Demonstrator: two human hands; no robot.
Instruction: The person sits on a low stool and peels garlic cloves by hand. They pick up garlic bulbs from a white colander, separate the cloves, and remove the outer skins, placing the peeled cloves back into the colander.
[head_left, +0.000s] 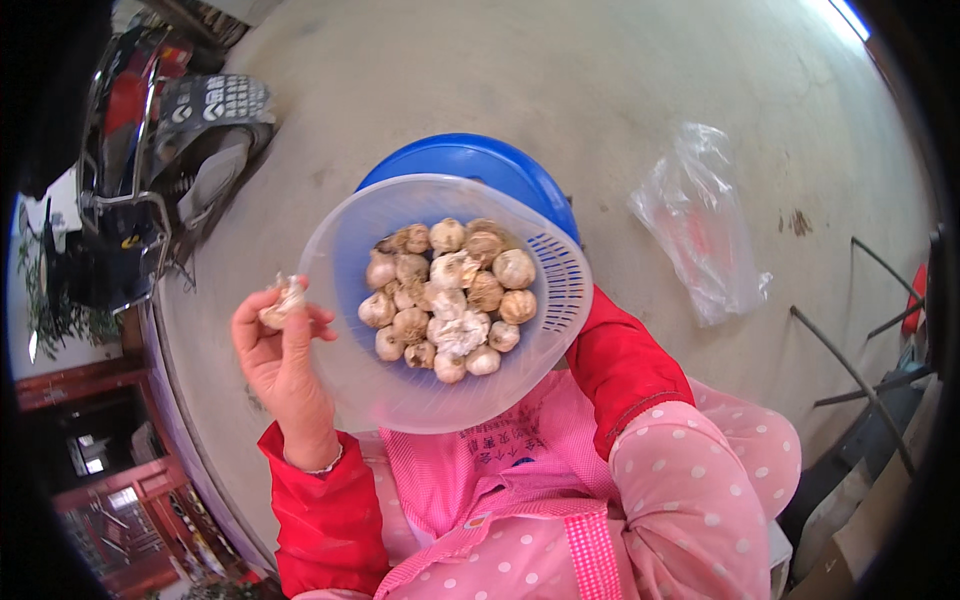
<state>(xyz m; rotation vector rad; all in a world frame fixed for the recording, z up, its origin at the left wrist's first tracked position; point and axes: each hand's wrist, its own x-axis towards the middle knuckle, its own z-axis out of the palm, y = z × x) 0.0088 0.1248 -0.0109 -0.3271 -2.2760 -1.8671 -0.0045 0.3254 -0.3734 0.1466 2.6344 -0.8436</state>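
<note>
Pinched in the fingers of my left hand (281, 360) is a piece of garlic with papery skin (282, 301), held just left of the colander's rim. The translucent white plastic colander (450, 409) has slots along its right side and tilts towards me. Many whole garlic bulbs (486, 291) fill its middle, and a crumpled white clump of garlic skin (459, 332) lies among them. My right hand is out of view; its red sleeve (630, 360) runs behind the colander's right side.
A round blue plastic stool or basin (465, 154) sits beyond the colander. A clear plastic bag (697, 225) lies on the concrete floor (465, 67). At the left stands a vehicle with metal rails (142, 150); dark metal legs (855, 360) stick out at the right.
</note>
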